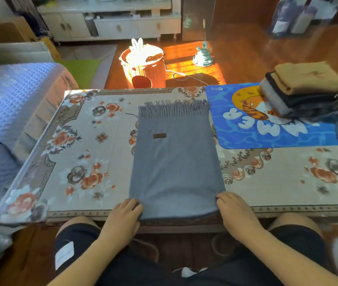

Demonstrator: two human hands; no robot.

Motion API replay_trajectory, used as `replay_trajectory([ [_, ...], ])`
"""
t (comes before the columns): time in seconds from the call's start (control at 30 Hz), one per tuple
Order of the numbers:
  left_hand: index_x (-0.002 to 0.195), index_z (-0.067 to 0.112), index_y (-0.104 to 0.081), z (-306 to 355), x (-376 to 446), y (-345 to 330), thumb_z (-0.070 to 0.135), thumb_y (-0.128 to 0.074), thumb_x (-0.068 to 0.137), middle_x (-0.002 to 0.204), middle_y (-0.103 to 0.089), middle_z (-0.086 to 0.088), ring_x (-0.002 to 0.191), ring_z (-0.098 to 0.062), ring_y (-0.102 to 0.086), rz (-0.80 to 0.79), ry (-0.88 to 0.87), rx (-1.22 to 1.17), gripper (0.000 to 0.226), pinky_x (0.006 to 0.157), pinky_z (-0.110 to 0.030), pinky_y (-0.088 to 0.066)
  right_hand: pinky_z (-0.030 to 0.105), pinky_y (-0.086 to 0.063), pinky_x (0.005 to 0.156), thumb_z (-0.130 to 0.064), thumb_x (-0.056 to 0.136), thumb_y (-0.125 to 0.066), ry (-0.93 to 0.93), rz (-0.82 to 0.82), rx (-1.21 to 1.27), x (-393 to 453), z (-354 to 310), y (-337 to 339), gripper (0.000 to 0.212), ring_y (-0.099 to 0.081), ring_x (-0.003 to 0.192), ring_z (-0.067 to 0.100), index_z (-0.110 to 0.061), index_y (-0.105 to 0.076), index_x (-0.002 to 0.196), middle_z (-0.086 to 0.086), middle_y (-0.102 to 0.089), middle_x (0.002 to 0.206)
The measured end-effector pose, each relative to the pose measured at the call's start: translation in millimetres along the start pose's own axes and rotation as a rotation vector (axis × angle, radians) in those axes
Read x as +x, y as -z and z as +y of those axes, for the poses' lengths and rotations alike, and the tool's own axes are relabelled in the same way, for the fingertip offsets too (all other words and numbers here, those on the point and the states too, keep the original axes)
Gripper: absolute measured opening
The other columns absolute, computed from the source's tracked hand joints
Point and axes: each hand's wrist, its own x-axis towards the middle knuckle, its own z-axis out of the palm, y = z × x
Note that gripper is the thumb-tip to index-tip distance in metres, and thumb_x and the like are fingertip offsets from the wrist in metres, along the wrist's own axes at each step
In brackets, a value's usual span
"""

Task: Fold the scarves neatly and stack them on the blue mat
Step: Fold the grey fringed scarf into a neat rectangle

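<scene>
Floral table [85, 141]; left hand [123, 215] and right hand [235, 211] each pinch grey scarf [176, 162] near corners

Both hands, left [125, 213] and right [233, 209], pinch the grey scarf's [176, 162] near corners.

We have both forearms bare and reaching forward from either side of our lap, converging a little toward the grey scarf [176, 159]. Our left hand [125, 213] sits at the scarf's near left corner, palm down, fingers curled over the folded edge and gripping it, knuckles toward us. Our right hand [234, 211] sits at the scarf's near right corner, also palm down, thumb and fingertips pinching the edge there. Both wrists are nearly straight, level with each other, just short of the scarf's near edge. Our knees show below the forearms, on either side of the scarf.
</scene>
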Motion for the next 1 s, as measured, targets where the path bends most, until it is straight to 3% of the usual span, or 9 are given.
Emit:
replay_trajectory([
  [0.13, 0.091, 0.027, -0.041, 7.3, -3.2, 9.3, 0.011, -0.064, 0.085, 0.082, -0.055, 0.005, 0.071, -0.022, -0.053, 0.088, 0.133, -0.181, 0.029, 0.056, -0.034, -0.040, 0.054, -0.041, 0.109, -0.011, 0.051, -0.089, -0.062, -0.098, -0.136, 1.3, -41.8, -7.6, 0.080, -0.055, 0.122, 0.043, -0.003, -0.063, 0.126, 0.021, -0.060, 0.128],
  [0.3, 0.095, 0.025, -0.052, 18.7, -1.6, 41.3, 0.025, -0.045, 0.094, 0.075, -0.060, 0.006, 0.068, -0.021, -0.055, 0.342, 0.020, -0.203, 0.007, 0.058, -0.031, -0.040, 0.048, -0.048, 0.105, -0.029, 0.064, -0.087, 0.109, -0.056, 0.023, 24.9, -104.6, -5.5, 0.094, -0.058, 0.124, 0.033, -0.012, -0.046, 0.147, 0.009, -0.061, 0.135],
  [0.37, 0.103, 0.022, -0.063, 26.6, -2.3, 51.6, 0.028, -0.049, 0.099, 0.090, -0.066, 0.007, 0.082, -0.015, -0.059, 0.456, 0.052, -0.275, 0.015, 0.071, -0.029, -0.049, 0.043, -0.052, 0.090, -0.027, 0.076, -0.078, 0.072, -0.117, 0.046, 33.5, -115.7, 19.0, 0.079, -0.063, 0.111, 0.033, -0.014, -0.043, 0.146, 0.008, -0.065, 0.124],
  [0.47, 0.127, 0.025, -0.055, 43.1, -1.1, 62.8, 0.028, -0.062, 0.099, 0.121, -0.054, 0.008, 0.105, -0.003, -0.053, 0.568, 0.503, -0.734, 0.029, 0.090, -0.026, -0.048, 0.040, -0.040, 0.068, -0.010, 0.091, -0.052, -0.021, -0.186, 0.168, 53.0, -117.0, 65.0, 0.027, -0.061, 0.097, 0.040, -0.018, -0.055, 0.117, 0.014, -0.063, 0.103],
  [0.53, 0.134, 0.029, -0.045, 57.9, 0.4, 69.7, 0.025, -0.065, 0.098, 0.130, -0.045, 0.008, 0.110, 0.002, -0.052, 0.514, 0.719, -1.120, 0.042, 0.092, -0.023, -0.051, 0.037, -0.038, 0.067, -0.007, 0.092, -0.044, -0.043, -0.248, 0.262, 74.9, -114.3, 96.0, 0.016, -0.058, 0.092, 0.039, -0.016, -0.057, 0.096, 0.014, -0.059, 0.098],
  [0.63, 0.133, 0.033, -0.044, 84.9, 0.0, 78.9, 0.031, -0.062, 0.099, 0.134, -0.048, 0.005, 0.104, 0.014, -0.054, 0.394, 0.665, -1.361, 0.038, 0.081, -0.009, -0.049, 0.036, -0.041, 0.069, -0.007, 0.095, -0.044, -0.042, -0.284, 0.335, 111.3, -114.9, 151.8, 0.018, -0.059, 0.099, 0.038, -0.009, -0.061, 0.092, 0.018, -0.063, 0.104],
  [0.83, 0.149, 0.048, -0.018, 120.6, 5.9, 113.2, 0.080, -0.066, 0.069, 0.146, -0.022, 0.027, 0.140, 0.009, -0.024, 0.493, 0.392, -1.198, 0.099, 0.111, -0.024, -0.029, 0.032, -0.050, 0.058, -0.019, 0.103, -0.048, -0.361, -0.290, 1.178, 142.4, -148.0, 212.2, 0.014, -0.062, 0.076, 0.029, -0.009, -0.056, 0.095, 0.013, -0.064, 0.088],
  [0.93, 0.153, 0.046, -0.008, 108.4, 16.7, 133.1, 0.050, -0.074, 0.081, 0.148, -0.023, 0.023, 0.136, -0.003, -0.035, 0.527, 0.411, -1.017, 0.098, 0.105, -0.031, -0.045, 0.036, -0.053, 0.060, -0.017, 0.103, -0.049, -0.440, -0.227, 1.432, 143.9, -165.1, 213.3, 0.011, -0.062, 0.071, 0.026, -0.011, -0.056, 0.097, 0.012, -0.063, 0.084],
  [1.0, 0.152, 0.041, -0.027, 87.6, 19.8, 139.2, 0.020, -0.067, 0.089, 0.137, -0.045, 0.015, 0.117, -0.011, -0.055, 0.560, 0.399, -0.883, 0.078, 0.088, -0.034, -0.055, 0.036, -0.052, 0.062, -0.012, 0.100, -0.052, -0.505, -0.112, 1.506, 145.3, -160.6, 212.9, 0.010, -0.059, 0.069, 0.024, -0.012, -0.055, 0.090, 0.010, -0.061, 0.080],
])
